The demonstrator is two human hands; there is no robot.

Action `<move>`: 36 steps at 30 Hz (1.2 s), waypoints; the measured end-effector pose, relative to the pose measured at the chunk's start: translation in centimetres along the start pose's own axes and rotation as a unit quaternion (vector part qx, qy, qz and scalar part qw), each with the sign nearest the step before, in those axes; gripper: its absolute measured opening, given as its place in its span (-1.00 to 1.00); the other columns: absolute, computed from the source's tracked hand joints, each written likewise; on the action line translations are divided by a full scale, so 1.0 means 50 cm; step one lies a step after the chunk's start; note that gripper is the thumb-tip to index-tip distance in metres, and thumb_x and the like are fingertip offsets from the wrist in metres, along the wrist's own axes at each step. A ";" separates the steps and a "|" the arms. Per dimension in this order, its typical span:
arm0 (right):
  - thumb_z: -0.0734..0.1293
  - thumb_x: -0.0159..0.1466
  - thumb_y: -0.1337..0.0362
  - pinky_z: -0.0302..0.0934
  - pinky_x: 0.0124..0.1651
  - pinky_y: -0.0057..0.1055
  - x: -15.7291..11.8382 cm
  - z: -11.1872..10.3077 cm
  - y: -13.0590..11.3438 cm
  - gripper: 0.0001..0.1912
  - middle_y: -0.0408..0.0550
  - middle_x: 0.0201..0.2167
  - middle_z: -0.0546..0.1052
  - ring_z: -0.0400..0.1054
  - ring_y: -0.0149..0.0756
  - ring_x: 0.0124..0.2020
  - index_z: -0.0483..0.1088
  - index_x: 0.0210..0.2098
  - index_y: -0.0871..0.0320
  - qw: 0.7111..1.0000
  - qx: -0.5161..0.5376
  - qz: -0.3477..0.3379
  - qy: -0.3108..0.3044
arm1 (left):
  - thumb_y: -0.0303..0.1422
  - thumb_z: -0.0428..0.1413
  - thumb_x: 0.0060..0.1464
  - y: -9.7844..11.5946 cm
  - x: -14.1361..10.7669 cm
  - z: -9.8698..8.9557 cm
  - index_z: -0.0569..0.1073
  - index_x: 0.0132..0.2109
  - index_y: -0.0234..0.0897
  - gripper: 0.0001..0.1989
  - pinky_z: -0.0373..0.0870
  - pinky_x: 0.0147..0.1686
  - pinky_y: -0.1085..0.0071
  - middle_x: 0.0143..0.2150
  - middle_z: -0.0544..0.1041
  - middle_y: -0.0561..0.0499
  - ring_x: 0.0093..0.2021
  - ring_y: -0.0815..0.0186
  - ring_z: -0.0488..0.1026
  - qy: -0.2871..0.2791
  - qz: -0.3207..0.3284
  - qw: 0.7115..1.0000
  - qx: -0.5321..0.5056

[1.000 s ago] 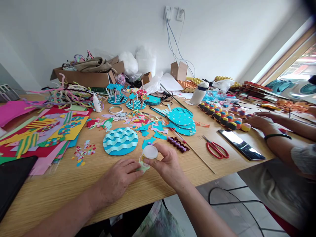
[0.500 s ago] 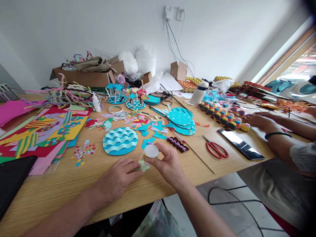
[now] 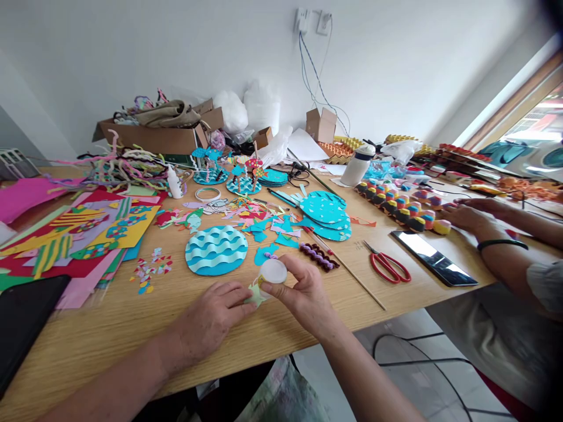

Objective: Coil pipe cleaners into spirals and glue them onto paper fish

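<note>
My right hand (image 3: 303, 293) is wrapped round a white glue bottle (image 3: 273, 271), tipped so that its round base faces me. Below the bottle lies a small light green paper cutout (image 3: 254, 296), partly covered by fingers and bottle. My left hand (image 3: 217, 313) has its fingers together, pinching the cutout at its left side. The bottle's nozzle is hard to make out. Just beyond the hands is a blue paper oval with pale wavy strips (image 3: 216, 251). Blue paper scraps (image 3: 265, 254) lie behind the bottle.
Red-handled scissors (image 3: 387, 266), a phone (image 3: 433, 258) and a wooden stick (image 3: 360, 285) lie to the right. A co-worker's hands (image 3: 472, 218) rest near painted egg-carton strips (image 3: 407, 208). At left are coloured paper sheets (image 3: 79, 234) and a black device (image 3: 26, 316). Small confetti pieces (image 3: 149, 269) lie nearby.
The view has shifted slightly, so the table appears a little further right. Both hands keep nearly the same pose, with the bottle still held over the cutout.
</note>
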State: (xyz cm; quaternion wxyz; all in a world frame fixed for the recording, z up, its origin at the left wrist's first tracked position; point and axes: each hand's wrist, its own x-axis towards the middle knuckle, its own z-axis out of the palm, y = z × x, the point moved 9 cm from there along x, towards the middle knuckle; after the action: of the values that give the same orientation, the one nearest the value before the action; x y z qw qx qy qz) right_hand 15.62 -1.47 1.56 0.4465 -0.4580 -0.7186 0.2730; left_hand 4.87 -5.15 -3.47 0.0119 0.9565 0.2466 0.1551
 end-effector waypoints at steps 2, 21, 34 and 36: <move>0.36 0.10 0.17 0.07 -0.39 -0.47 0.000 -0.004 0.002 -0.81 -0.19 -0.53 0.37 0.22 -0.37 -0.47 0.36 -0.49 0.16 1.000 0.002 0.005 0.005 | -0.55 -0.12 0.15 -0.001 -0.001 0.000 0.35 0.02 -0.22 -0.66 0.28 -0.04 0.18 0.00 0.43 -0.06 0.01 0.16 0.29 0.001 -0.002 1.000 0.004; 0.35 0.09 0.12 0.06 -0.41 -0.47 -0.005 -0.008 -0.002 -0.77 -0.19 -0.55 0.36 0.20 -0.37 -0.49 0.34 -0.49 0.16 1.000 -0.012 0.004 0.010 | -0.56 -0.12 0.15 0.000 -0.001 -0.001 0.35 0.02 -0.22 -0.66 0.28 -0.04 0.17 -0.02 0.44 -0.06 0.01 0.15 0.28 0.004 0.001 1.000 0.006; 0.36 0.10 0.15 0.04 -0.40 -0.47 -0.006 -0.004 0.004 -0.78 -0.19 -0.54 0.35 0.21 -0.37 -0.47 0.33 -0.47 0.18 1.000 0.000 -0.001 0.008 | -0.53 -0.16 0.17 0.003 0.003 -0.006 0.35 0.01 -0.23 -0.67 0.27 -0.05 0.20 -0.04 0.44 -0.05 0.00 0.18 0.29 0.008 0.005 1.000 0.001; 0.36 0.10 0.15 0.03 -0.40 -0.47 -0.006 -0.003 0.004 -0.78 -0.19 -0.53 0.35 0.21 -0.37 -0.47 0.33 -0.47 0.17 1.000 0.003 -0.003 0.011 | -0.53 -0.16 0.18 0.004 0.003 -0.006 0.35 0.02 -0.23 -0.67 0.27 -0.05 0.20 -0.04 0.44 -0.05 0.00 0.18 0.29 0.008 0.006 1.000 0.002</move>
State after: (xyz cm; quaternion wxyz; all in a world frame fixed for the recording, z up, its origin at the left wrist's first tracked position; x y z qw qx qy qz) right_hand 15.87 -1.65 1.36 0.4568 -0.4574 -0.7140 0.2690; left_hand 4.99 -5.25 -3.14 0.0069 0.9566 0.2417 0.1627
